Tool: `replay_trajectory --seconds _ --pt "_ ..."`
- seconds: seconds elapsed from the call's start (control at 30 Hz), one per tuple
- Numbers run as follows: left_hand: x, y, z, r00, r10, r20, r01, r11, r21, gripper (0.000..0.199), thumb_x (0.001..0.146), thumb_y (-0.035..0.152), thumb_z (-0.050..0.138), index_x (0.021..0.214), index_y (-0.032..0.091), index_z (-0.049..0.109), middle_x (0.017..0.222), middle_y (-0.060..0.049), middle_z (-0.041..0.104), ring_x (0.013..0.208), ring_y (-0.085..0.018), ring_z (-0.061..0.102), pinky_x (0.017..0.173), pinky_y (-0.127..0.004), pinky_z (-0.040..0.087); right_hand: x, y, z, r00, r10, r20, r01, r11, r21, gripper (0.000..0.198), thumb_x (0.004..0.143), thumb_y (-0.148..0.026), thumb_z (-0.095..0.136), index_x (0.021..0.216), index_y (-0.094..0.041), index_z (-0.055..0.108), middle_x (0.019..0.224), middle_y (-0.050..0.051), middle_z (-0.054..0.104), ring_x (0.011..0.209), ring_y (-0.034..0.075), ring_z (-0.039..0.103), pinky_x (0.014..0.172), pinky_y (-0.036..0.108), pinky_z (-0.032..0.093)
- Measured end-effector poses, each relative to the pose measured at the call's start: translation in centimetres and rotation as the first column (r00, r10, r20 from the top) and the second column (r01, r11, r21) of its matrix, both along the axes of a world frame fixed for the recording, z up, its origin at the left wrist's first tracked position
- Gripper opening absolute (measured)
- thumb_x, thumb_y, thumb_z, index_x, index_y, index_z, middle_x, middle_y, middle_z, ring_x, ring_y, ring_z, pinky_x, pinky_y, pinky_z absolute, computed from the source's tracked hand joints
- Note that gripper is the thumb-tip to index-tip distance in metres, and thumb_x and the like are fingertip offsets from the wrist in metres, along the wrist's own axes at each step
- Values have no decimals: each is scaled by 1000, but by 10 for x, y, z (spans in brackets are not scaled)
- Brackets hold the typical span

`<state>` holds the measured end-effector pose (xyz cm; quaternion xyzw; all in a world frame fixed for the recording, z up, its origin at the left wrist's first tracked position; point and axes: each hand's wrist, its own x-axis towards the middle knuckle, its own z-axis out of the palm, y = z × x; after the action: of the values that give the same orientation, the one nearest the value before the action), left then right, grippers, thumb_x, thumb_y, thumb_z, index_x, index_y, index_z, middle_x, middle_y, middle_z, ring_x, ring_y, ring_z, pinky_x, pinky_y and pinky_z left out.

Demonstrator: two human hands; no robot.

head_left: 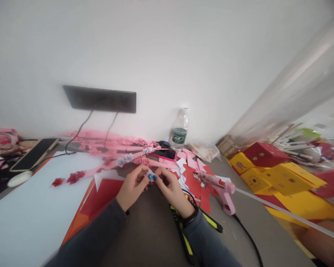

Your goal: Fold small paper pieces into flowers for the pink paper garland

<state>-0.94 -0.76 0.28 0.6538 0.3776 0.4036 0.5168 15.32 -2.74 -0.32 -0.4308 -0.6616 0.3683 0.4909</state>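
My left hand (133, 186) and my right hand (172, 188) meet over the front of the table, thumbs and fingers pinched together. Between the fingertips is a small piece of white paper (151, 173), largely covered by my thumbs. Just beyond lie pink paper strips with paper flowers (124, 159) in white, pink and red. Cut white and red paper pieces (191, 178) are scattered to the right of my right hand. Under my right wrist lies a tool with black and yellow handles (187, 243); its head is hidden. A pink hot glue gun (224, 190) rests further right.
A water bottle (179, 129) and a pink-edged phone (164, 154) stand at the back. At left lie a large white sheet (30, 207), red paper (100, 202) and another phone (35, 154). Yellow paper boxes (278, 178) fill the right, near another person's arm (324, 239).
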Motion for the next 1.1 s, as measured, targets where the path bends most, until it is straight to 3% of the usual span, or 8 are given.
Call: replay_trajectory --seconds 0.17,0.33,0.47,0.57,0.73,1.1 --pt "-1 -1 2 995 74 -67 -68 993 97 16 86 30 59 95 17 62 86 -5 68 73 -16 65 56 -21 51 1 1 -3 998 -55 -17 55 998 31 22 93 -32 51 75 -20 50 68 -1 49 60 13 44 57 26 35" --pt "-2 -1 1 991 95 -96 -80 986 149 18 87 31 57 93 16 66 85 -6 71 74 -18 68 65 -25 55 0 1 -2 999 -51 7 51 998 49 21 92 -32 52 75 -19 52 70 0 52 63 15 47 59 27 37" --pt "-3 1 -3 988 121 -97 -100 975 197 22 90 28 51 98 15 67 87 -7 72 69 -16 67 59 -23 54 0 0 -2 998 -54 33 51 996 68 20 92 -31 53 75 -19 53 71 1 53 66 15 49 61 27 38" --pt "-4 2 -5 988 114 -108 -83 964 254 27 92 25 48 105 16 69 93 -8 73 68 -16 67 57 -23 53 -1 0 -2 998 -44 39 43 998 46 18 91 -31 55 77 -20 53 70 0 53 63 14 48 59 26 37" --pt "-5 3 -4 979 99 -178 -30 934 356 31 94 24 46 114 19 70 96 -8 72 71 -16 66 66 -26 54 -1 1 -2 997 -56 51 55 998 19 21 89 -33 58 74 -20 52 64 -3 49 57 12 44 54 24 35" --pt "-5 1 0 978 35 -208 48 923 382 38 97 21 40 127 20 64 91 -7 68 64 -14 62 66 -27 54 -2 2 -2 993 -89 72 87 996 29 20 87 -29 58 71 -20 49 60 -5 44 53 11 40 51 24 32"
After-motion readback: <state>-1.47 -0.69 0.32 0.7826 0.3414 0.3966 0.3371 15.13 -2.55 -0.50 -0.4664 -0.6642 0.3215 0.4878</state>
